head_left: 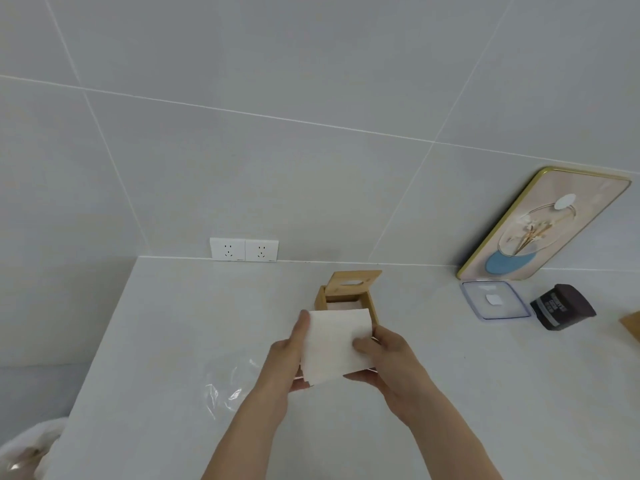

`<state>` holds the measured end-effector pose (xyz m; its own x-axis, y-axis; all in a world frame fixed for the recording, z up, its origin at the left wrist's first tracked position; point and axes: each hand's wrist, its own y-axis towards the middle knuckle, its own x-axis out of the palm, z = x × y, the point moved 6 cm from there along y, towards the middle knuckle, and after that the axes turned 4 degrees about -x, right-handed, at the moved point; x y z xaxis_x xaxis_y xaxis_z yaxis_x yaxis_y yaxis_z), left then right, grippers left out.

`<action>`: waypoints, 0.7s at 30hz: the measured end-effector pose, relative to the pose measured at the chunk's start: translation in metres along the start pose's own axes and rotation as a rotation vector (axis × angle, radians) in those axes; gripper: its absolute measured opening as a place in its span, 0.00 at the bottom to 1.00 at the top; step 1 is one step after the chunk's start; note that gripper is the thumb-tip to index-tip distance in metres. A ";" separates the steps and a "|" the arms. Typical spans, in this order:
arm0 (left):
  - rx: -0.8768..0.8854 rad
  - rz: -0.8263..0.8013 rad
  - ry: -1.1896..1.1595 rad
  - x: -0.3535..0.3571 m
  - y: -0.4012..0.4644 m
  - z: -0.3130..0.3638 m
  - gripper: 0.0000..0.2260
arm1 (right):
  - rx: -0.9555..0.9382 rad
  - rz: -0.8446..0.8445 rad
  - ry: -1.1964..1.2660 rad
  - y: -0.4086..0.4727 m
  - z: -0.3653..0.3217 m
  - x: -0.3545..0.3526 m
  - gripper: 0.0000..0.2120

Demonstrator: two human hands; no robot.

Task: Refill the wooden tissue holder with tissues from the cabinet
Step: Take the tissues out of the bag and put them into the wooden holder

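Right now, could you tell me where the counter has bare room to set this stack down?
Bare counter runs from the wall sockets to the wooden tissue holder, and between it and the clear lid. The plastic wrapper crowds the left hand; the far right is cluttered.

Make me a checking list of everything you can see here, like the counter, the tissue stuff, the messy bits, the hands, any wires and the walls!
Surface: white counter, looks clean.
Job's things: wooden tissue holder stands with its lid tipped open; stack of tissues is held in front of it.
Clutter: clear plastic wrapper lies left of the hands; clear square lid and dark container sit at right.
Grippers: left hand and right hand both grip the tissues.
Cables: nothing seen; two wall sockets have nothing plugged in.
Surroundings: grey tiled wall; framed picture leans against it.
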<state>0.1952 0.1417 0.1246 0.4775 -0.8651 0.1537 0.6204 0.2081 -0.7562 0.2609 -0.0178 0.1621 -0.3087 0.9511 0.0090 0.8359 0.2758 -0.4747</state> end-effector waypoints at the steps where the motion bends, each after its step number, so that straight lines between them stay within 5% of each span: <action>1: 0.002 -0.006 0.019 0.007 0.000 0.001 0.25 | -0.002 -0.008 0.005 0.001 0.000 -0.003 0.12; 11: 0.222 0.174 0.141 0.056 0.027 0.013 0.06 | 0.002 0.105 -0.115 0.042 0.001 -0.066 0.05; 21: 0.261 0.494 0.333 0.079 0.069 0.020 0.12 | -0.125 0.198 -0.390 0.110 0.005 -0.100 0.11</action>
<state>0.2881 0.0968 0.0977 0.5528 -0.7254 -0.4100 0.5276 0.6856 -0.5015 0.3816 -0.0838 0.1049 -0.2656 0.8703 -0.4148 0.9369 0.1316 -0.3239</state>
